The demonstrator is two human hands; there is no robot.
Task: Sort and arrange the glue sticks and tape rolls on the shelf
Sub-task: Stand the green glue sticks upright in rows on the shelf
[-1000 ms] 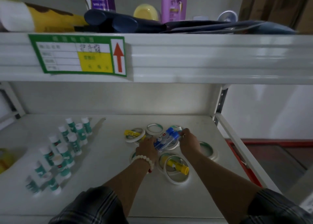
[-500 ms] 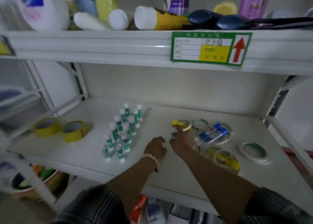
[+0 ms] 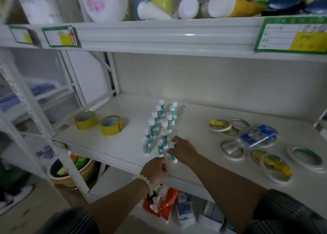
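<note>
Several white-capped green glue sticks stand upright in two rows on the white shelf. My right hand grips one more glue stick at the near end of the right row, its base on the shelf. My left hand is a closed fist at the shelf's front edge; I see nothing in it. Two yellow tape rolls lie at the left. Thin white tape rolls are scattered at the right, mixed with yellow glue tubes and a blue packet.
The upper shelf carries bottles and tubes and has green label cards on its lip. Below the working shelf are a red packet and small boxes. A bowl sits lower left beside the perforated upright post.
My view has swung left. My right hand has moved from the tape pile to the glue-stick rows with a stick in it. My left hand has drawn back to the shelf's front edge.
</note>
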